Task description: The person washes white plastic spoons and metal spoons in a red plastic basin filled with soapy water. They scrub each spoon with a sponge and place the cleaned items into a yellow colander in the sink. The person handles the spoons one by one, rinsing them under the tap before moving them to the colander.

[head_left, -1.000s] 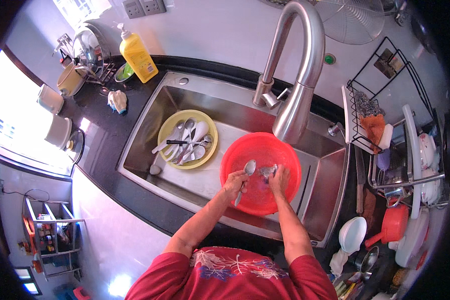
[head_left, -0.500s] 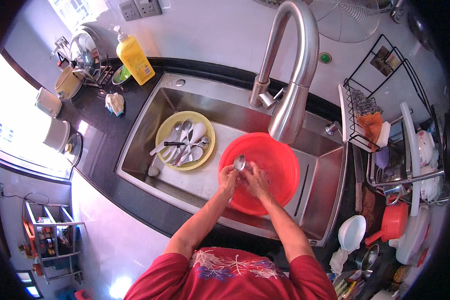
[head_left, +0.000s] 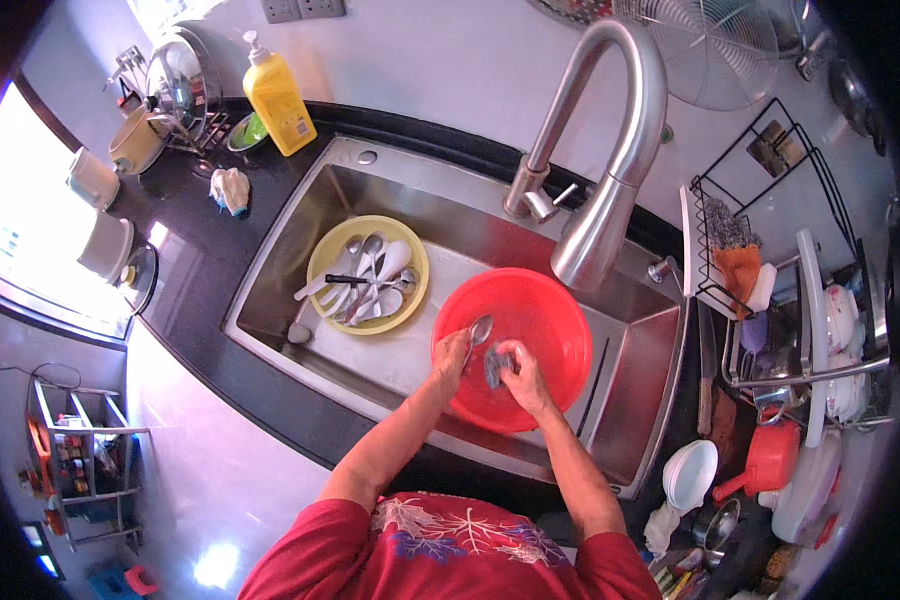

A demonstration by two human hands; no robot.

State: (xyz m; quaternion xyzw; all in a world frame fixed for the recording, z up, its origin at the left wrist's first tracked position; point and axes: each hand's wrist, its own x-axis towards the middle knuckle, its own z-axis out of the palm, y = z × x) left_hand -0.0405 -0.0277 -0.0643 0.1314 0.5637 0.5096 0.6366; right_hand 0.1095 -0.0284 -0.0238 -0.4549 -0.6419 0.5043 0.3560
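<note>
Over the red basin (head_left: 560,310) in the sink, my left hand (head_left: 453,352) is closed around a metal spoon (head_left: 481,327), its bowl pointing up and away from me. Just to the right, my right hand (head_left: 526,382) pinches a small grey crumpled scouring pad (head_left: 494,367), a little apart from the spoon. Left of the basin stands a yellow bowl (head_left: 322,252) filled with several spoons and other utensils, white and metal, one with a black handle (head_left: 345,279).
A tall steel faucet (head_left: 595,235) arches above the basin's far right rim. A yellow pump bottle (head_left: 280,105) and a crumpled cloth (head_left: 230,190) are on the dark counter at left. On the right are a wire rack (head_left: 705,245), white bowls (head_left: 690,475) and a red dipper (head_left: 773,455).
My right hand has drawn back from the spoon to the right, and the grey scouring pad now shows in its fingers. The left hand keeps the spoon. The whole view has shifted slightly.
</note>
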